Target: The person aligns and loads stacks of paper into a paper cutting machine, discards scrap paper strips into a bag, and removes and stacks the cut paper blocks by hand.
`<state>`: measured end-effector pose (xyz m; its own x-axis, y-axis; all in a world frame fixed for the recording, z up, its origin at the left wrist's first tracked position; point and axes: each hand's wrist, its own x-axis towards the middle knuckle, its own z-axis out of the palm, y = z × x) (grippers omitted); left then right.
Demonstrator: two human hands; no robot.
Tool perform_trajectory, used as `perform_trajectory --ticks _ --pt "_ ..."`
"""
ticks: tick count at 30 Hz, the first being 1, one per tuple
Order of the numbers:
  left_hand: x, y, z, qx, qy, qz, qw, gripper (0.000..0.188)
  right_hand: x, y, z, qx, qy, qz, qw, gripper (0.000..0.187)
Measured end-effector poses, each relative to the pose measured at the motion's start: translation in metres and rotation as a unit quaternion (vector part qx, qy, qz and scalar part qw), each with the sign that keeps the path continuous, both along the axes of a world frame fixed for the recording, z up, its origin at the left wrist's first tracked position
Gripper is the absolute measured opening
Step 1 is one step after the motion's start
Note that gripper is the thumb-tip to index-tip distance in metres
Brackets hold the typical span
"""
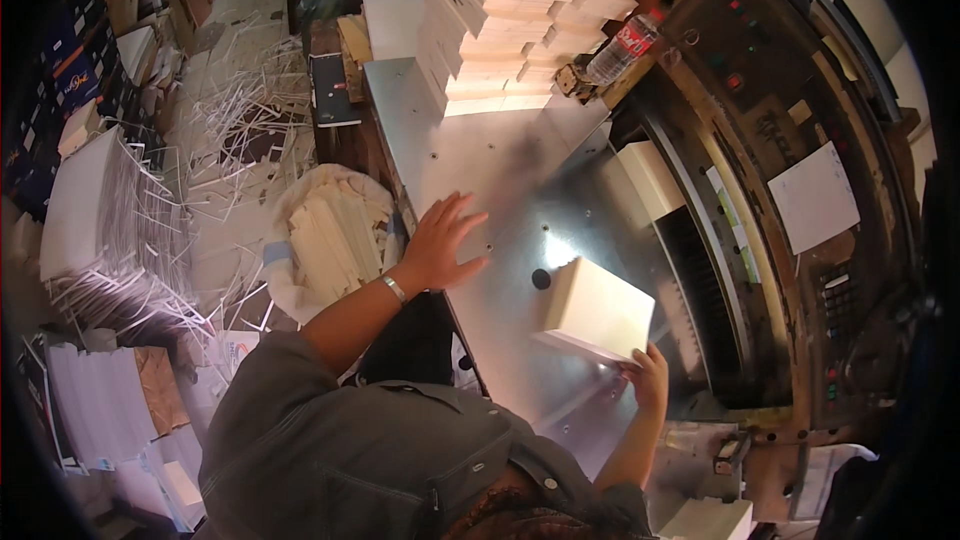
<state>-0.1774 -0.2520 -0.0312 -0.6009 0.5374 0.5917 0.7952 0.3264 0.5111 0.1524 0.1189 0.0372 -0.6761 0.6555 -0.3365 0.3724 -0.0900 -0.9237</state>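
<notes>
1. On the right side of the metal table (500, 340), the right hand (648, 380) pinches the near right corner of a pale paper block (605, 310); whether the block rests fully flat, I cannot tell.
2. Near the table's left edge, the left hand (437, 248) is spread, fingers apart, gripping nothing and well apart from the block.
3. To the right, a second block (650, 180) sits at the opening of the dark machine (745, 70).
4. At the far end stands a tall stack (500, 50) of similar blocks. Handling seems well under way, with the held block not yet stacked; whether the stacked ones are finished or waiting, I cannot tell.
5. Counted: one block in hand, one at the machine, one bottle (622, 50) beside the stack, one white sheet (815, 197) on the machine, one sack (283, 225) left of the table. Stacked blocks and loose paper strips (250, 120) on the left floor are too many and overlapping to count.
</notes>
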Motion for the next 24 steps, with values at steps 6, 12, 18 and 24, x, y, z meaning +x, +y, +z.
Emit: perform_trajectory --ticks 6,12,18,24 --pt "0.031 -0.007 -0.051 0.184 -0.314 0.168 0.916 0.096 -0.065 -0.111 -0.007 0.011 0.007 0.141 0.99 0.05" --pt "0.079 -0.063 0.015 0.313 -0.71 -0.014 0.63 0.111 -0.09 -0.183 -0.004 0.035 0.006 0.198 0.98 0.056" --pt "0.085 -0.08 -0.002 0.296 -0.679 0.038 0.671 0.108 -0.099 -0.192 -0.004 0.217 0.03 0.288 0.932 0.071" --pt "0.08 -0.082 -0.018 0.34 -0.68 0.008 0.65 0.093 -0.113 -0.194 -0.008 0.105 0.047 0.23 0.966 0.091"
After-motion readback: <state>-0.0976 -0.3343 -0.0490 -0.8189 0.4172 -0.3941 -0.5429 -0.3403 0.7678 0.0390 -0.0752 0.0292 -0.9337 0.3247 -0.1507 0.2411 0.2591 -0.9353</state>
